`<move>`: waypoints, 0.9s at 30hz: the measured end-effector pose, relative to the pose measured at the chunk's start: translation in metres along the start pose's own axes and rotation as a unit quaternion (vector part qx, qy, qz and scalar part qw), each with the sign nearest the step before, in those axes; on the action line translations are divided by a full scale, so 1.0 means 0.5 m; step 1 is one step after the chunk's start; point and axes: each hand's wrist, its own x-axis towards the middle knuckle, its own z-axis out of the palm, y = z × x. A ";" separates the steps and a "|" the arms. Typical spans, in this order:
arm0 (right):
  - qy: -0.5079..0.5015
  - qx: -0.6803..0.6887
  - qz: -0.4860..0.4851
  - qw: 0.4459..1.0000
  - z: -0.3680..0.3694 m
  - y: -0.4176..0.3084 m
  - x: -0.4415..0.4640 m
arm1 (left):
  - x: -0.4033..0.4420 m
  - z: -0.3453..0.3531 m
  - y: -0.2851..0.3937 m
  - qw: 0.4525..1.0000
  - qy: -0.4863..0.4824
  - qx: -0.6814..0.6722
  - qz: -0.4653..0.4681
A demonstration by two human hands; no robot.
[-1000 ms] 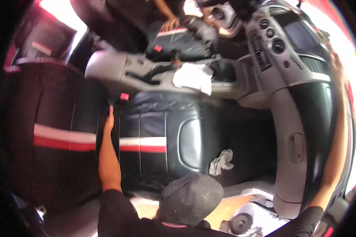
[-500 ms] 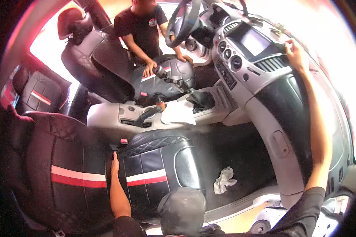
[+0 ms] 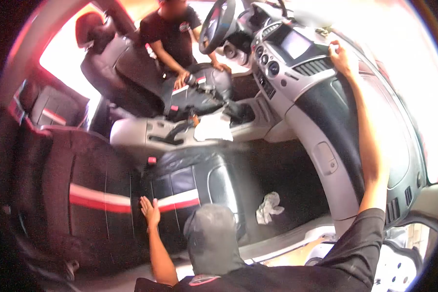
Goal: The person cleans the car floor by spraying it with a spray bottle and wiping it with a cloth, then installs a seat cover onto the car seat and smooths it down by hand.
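My left hand (image 3: 151,211) has its fingers spread over the black front seat cushion (image 3: 173,182), beside the white and red stripe and near the join with the backrest (image 3: 95,170). It holds nothing. Farther right, my right hand (image 3: 343,57) rests at the top of the dashboard (image 3: 326,104), past the air vent, its fingers curled in with no object visible in them. A small greenish item (image 3: 322,31) lies just beyond those fingers. The red buckle (image 3: 152,160) stands between the cushion and the console.
Across the console (image 3: 129,132), another person (image 3: 170,36) leans with both hands on the other front seat (image 3: 211,82). A white cloth (image 3: 213,127) lies by the gear lever; a crumpled one (image 3: 269,208) is on the floor. A grey cap (image 3: 211,238) fills the bottom middle.
My left hand has come out of the gap between cushion and backrest and opened over the cushion. My right hand stays at the dashboard top. The view has shifted.
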 end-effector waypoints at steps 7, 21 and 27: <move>-0.073 0.070 0.053 0.994 0.056 0.072 0.052 | -0.237 -0.006 -0.011 0.994 0.079 0.080 0.004; -0.076 -0.109 -0.047 0.990 0.053 0.201 0.119 | 0.118 -0.018 -0.086 0.993 -0.031 -0.100 -0.048; -0.010 -0.099 -0.035 0.994 0.031 0.099 0.077 | 0.144 -0.020 -0.055 0.985 -0.042 -0.120 -0.118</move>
